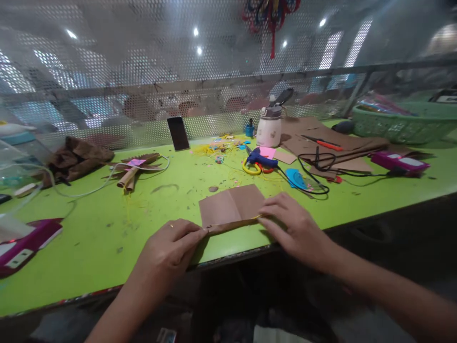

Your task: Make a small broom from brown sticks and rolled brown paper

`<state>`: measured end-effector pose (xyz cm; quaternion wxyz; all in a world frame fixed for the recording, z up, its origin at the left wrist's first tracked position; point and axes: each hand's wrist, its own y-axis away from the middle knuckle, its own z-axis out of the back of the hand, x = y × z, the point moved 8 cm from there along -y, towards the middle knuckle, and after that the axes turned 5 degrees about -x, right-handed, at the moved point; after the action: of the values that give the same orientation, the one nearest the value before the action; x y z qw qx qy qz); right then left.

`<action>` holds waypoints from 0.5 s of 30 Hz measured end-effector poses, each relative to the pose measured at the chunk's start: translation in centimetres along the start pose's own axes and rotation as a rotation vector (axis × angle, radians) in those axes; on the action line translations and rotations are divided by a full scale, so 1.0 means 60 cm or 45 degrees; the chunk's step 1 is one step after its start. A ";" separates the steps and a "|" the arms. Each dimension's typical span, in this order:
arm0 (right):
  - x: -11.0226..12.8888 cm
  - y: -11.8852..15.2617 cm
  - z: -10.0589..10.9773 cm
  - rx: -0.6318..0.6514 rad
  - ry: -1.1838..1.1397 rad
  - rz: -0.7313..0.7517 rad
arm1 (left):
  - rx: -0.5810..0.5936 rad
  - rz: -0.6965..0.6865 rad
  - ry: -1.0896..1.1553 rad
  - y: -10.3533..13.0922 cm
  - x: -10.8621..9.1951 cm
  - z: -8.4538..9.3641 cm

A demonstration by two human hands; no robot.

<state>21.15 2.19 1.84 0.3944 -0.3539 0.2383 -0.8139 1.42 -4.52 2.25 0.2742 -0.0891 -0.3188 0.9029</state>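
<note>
A piece of brown paper (246,202), creased down the middle, lies near the table's front edge. Its near edge is folded or rolled into a narrow strip, with a thin yellow string (254,217) along it. My left hand (169,250) pinches the strip's left end between thumb and fingers. At the right end, my right hand (294,228) closes its fingertips on the same edge. Beyond the paper lie a blue glue gun (263,157) and yellow-handled scissors (251,168), close together.
A bottle (269,128), a propped phone (178,133) and yellow scraps (210,148) stand or lie at the back. Brown sheets (307,128) and a green basket (403,121) are on the right. Leftward are a brown paper craft piece (134,172) and a purple power strip (32,243).
</note>
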 end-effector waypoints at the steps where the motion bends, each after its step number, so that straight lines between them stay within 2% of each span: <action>1: -0.015 -0.014 0.003 0.045 0.013 -0.035 | 0.000 -0.004 -0.012 0.000 -0.002 0.000; 2: -0.028 -0.029 0.001 0.124 0.022 -0.061 | 0.003 -0.007 -0.020 0.000 -0.003 0.000; 4: -0.043 -0.056 -0.018 0.399 0.021 -0.062 | 0.024 -0.008 -0.023 -0.001 -0.005 -0.001; 7: -0.032 -0.081 -0.054 0.815 -0.018 0.095 | 0.053 -0.004 -0.014 -0.002 -0.008 -0.003; 9: -0.017 -0.087 -0.075 1.024 -0.070 0.182 | 0.050 0.002 0.001 -0.003 -0.009 -0.002; 12: -0.002 -0.091 -0.097 1.203 -0.100 0.224 | 0.053 0.017 0.018 -0.003 -0.009 -0.001; 15: 0.011 -0.092 -0.101 1.222 -0.016 0.304 | 0.057 0.023 0.032 0.000 -0.009 -0.001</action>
<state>13.61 5.50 1.94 0.6048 -0.1074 -0.1269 -0.7788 1.92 -4.78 2.21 0.2720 -0.0970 -0.2943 0.9110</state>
